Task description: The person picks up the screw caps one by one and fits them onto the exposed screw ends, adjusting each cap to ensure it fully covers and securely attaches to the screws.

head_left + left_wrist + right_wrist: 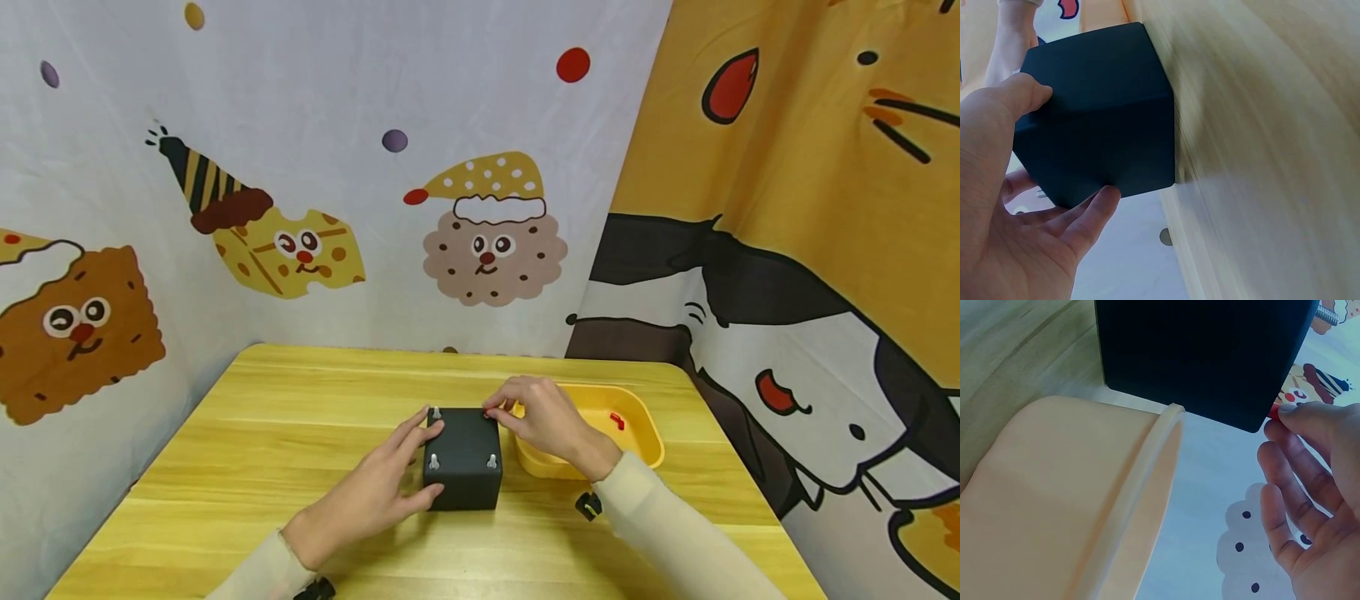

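Observation:
A black box point(462, 487) stands on the table, with silver threaded bolts point(433, 462) sticking up at the corners of its top. My left hand point(371, 492) holds the box from the left, thumb on the near face and fingertips along the far-left part. In the left wrist view, thumb and fingers span the box point(1104, 125). At the top's far right corner my right hand point(551, 421) pinches a small red piece point(1274, 412) between thumb and index finger. The other fingers of that hand point(1322, 487) are loosely bent. The bolt under the red piece is hidden.
Just right of the box sits a yellow tray point(655, 437), with small red pieces point(617, 421) in it. The right forearm reaches over its near rim. Printed cloth point(315, 108) hangs behind the wooden table point(225, 467) and along its sides.

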The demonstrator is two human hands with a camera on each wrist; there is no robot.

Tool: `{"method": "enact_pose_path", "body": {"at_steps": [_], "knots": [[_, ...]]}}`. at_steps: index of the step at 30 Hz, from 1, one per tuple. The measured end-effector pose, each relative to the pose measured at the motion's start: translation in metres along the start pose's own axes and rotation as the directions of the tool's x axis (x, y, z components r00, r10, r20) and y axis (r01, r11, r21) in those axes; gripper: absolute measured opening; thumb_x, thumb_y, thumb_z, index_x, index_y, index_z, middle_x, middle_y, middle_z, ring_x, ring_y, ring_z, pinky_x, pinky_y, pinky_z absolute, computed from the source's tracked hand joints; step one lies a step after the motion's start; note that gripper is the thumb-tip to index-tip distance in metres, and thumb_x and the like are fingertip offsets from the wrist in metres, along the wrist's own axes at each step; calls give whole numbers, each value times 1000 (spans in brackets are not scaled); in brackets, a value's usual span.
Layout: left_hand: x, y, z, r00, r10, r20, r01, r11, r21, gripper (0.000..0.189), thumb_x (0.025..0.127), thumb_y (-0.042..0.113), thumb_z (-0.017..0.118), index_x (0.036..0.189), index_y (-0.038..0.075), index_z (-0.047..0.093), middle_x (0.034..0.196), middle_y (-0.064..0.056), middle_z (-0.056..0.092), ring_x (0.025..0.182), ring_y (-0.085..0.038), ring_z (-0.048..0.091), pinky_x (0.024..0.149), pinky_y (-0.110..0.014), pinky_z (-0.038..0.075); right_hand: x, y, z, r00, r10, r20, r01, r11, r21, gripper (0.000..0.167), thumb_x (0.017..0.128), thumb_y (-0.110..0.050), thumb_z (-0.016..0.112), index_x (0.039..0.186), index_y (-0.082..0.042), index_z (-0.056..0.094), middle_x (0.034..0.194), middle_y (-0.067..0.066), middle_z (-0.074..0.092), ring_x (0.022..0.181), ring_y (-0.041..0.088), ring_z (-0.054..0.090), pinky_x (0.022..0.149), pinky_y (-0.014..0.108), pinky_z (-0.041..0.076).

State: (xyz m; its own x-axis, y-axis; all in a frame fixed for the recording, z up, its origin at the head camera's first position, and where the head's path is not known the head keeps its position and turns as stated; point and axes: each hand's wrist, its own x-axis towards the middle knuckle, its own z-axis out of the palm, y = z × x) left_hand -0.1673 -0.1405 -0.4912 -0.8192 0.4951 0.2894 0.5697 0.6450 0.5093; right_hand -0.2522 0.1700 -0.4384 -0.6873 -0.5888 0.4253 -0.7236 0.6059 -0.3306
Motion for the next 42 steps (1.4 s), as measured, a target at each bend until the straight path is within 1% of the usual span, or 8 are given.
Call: {"method": "enact_pose_path", "body": {"at_steps": [7,12,17,21,25,29,34,42], "knots": [[0,0,0,1000,4,-5,-4,1000,0,82,109,39,86,177,15,46,188,-25,35,141,-39,76,107,-47,71,-1,-1,3,1000,25,-5,-25,1000,17,11,103,-17,93,113,-19,92,107,-5,90,86,8,79,74,34,71],[0,-2,1,1000,18,-17,-19,999,-31,79,111,37,84,176,13,47,187,-28,36,130,-37,81,102,-46,73,-1,-3,4,999,37,-16,-37,999,11,12,104,-19,92,115,-19,92,110,-4,90,87,8,78,75,32,70],[0,-2,1,1000,15,-20,-17,998,-68,80,110,33,85,177,12,46,188,-28,35,124,-35,84,99,-43,74,1,-3,5,999,37,-24,-37,999,10,13,105,-23,90,116,-17,92,110,-4,90,88,10,78,77,36,72],[0,-2,0,1000,4,-20,-5,997,-72,83,108,31,87,177,13,45,188,-27,33,127,-35,83,101,-42,74,3,-4,5,999,33,-21,-33,999,14,13,105,-21,90,116,-16,91,111,-3,90,89,12,79,78,40,72],[-1,-3,0,1000,-3,-14,2,997,-83,84,107,29,88,177,12,45,188,-28,33,132,-37,80,102,-41,73,3,-3,5,1000,31,-1,-31,999,8,12,105,-21,90,117,-18,90,113,-3,91,88,11,79,78,36,72],[-1,-3,1,1000,3,-14,-4,997,-83,83,107,29,88,176,11,46,187,-30,34,133,-38,80,102,-41,73,3,-3,4,1000,23,17,-23,1000,3,17,106,-22,89,123,-18,89,115,-3,90,88,10,80,78,34,72],[0,-3,2,1000,7,-9,-8,997,-80,83,107,29,88,176,11,46,187,-30,34,133,-37,80,103,-42,73,3,-4,-1,999,20,43,-20,1000,12,24,107,-25,89,130,-19,87,115,-3,90,90,10,80,80,39,73],[0,0,2,1000,10,0,-10,996,-85,82,108,30,88,176,11,45,189,-28,32,133,-37,81,104,-42,72,2,6,-13,996,47,76,-47,999,-6,19,110,-27,85,127,-19,89,117,-3,90,92,9,78,83,36,72]]}}
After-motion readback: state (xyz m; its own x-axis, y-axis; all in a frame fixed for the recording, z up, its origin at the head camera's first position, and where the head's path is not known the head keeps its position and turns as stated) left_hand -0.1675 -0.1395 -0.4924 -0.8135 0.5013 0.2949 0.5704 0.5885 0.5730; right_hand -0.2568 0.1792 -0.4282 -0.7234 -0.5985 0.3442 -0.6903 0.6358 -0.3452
